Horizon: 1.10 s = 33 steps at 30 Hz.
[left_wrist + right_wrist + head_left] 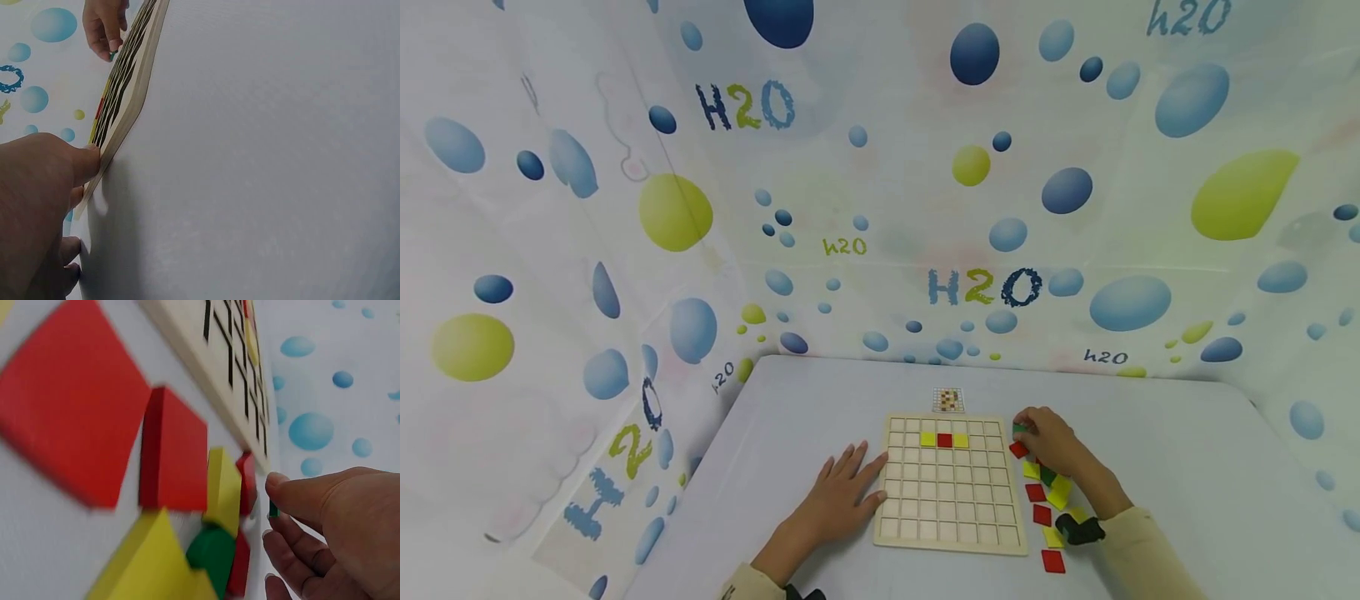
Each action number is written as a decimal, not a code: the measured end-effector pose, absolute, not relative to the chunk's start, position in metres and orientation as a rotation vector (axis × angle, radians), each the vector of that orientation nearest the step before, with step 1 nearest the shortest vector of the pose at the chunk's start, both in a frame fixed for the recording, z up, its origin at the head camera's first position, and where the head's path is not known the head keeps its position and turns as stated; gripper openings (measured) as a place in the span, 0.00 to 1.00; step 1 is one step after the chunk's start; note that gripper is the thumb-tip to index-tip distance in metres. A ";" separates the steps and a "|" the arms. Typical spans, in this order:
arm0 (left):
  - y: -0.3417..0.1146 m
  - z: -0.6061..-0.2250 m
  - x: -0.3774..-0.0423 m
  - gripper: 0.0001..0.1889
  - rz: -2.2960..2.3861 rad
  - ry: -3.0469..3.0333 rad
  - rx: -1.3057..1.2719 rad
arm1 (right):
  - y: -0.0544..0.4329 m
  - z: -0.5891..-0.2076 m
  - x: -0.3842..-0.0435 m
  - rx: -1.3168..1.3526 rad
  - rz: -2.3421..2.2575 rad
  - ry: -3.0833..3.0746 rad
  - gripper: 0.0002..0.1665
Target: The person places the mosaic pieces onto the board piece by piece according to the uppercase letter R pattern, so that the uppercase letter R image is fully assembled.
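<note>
- Loose tiles (1035, 492) lie right of the grid board (928, 487).
- Left hand (842, 502), fingers spread, touches its left edge.
- Right hand (1051, 442) pinches a green tile (274, 508) near the far right corner: apparently the picking step; placing would call for squaring it to the grid.
- Patterned card (948, 400) lies beyond.

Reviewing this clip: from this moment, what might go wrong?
The right hand pinches a small green tile, which might slip and drop.
Loose tiles lie bunched near that hand; a careless sweep could scatter them.
The left hand touches the edge of the board, so a push might shift it.
</note>
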<state>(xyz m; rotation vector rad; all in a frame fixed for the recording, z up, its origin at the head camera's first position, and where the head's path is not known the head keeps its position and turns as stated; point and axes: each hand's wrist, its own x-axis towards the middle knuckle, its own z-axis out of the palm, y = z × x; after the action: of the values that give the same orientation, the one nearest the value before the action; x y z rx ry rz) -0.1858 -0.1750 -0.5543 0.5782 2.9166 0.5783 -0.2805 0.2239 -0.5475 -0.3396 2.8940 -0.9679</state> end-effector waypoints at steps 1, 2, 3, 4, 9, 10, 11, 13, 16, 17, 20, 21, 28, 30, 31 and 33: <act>-0.175 -0.554 -0.186 0.33 0.579 2.915 0.578 | 0.221 -0.548 -0.281 -0.337 -0.969 2.898 0.15; -0.174 -0.554 -0.186 0.33 0.579 2.915 0.578 | 0.217 -0.548 -0.281 -0.339 -0.966 2.902 0.15; -0.174 -0.554 -0.186 0.33 0.577 2.916 0.578 | 0.212 -0.547 -0.281 -0.348 -0.965 2.904 0.15; -0.174 -0.554 -0.186 0.33 0.575 2.916 0.577 | 0.207 -0.546 -0.280 -0.358 -0.963 2.904 0.15; -0.174 -0.553 -0.186 0.33 0.575 2.917 0.581 | 0.179 -0.540 -0.273 -0.358 -0.928 2.895 0.16; -0.174 -0.552 -0.186 0.33 0.577 2.916 0.583 | 0.175 -0.539 -0.272 -0.372 -0.916 2.897 0.15; -0.173 -0.552 -0.186 0.33 0.578 2.916 0.585 | 0.171 -0.538 -0.271 -0.378 -0.908 2.900 0.15; -0.173 -0.552 -0.185 0.33 0.578 2.917 0.586 | 0.165 -0.537 -0.269 -0.410 -0.884 2.907 0.13; -0.173 -0.552 -0.185 0.33 0.574 2.920 0.585 | 0.159 -0.536 -0.268 -0.443 -0.857 2.920 0.08; -0.173 -0.552 -0.185 0.33 0.571 2.921 0.585 | 0.157 -0.537 -0.268 -0.440 -0.851 2.921 0.06; -0.173 -0.552 -0.185 0.33 0.571 2.922 0.585 | 0.154 -0.537 -0.268 -0.434 -0.830 2.925 0.05; -0.173 -0.553 -0.185 0.33 0.572 2.920 0.585 | 0.154 -0.537 -0.268 -0.434 -0.830 2.925 0.05; -0.174 -0.553 -0.185 0.33 0.573 2.920 0.582 | 0.154 -0.540 -0.266 -0.416 -0.860 2.910 0.05; -0.174 -0.553 -0.185 0.33 0.575 2.922 0.582 | 0.155 -0.542 -0.266 -0.414 -0.847 2.917 0.05; -0.174 -0.553 -0.185 0.33 0.572 2.924 0.581 | 0.155 -0.542 -0.267 -0.416 -0.841 2.922 0.05; -0.174 -0.553 -0.185 0.33 0.576 2.925 0.580 | 0.155 -0.542 -0.267 -0.418 -0.838 2.924 0.05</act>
<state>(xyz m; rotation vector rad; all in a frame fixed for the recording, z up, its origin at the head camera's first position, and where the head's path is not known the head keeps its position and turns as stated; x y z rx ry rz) -0.1855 -0.1740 -0.5532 0.5800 2.9245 0.5757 -0.2669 0.1549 -0.5424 -0.4178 2.9239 -0.8381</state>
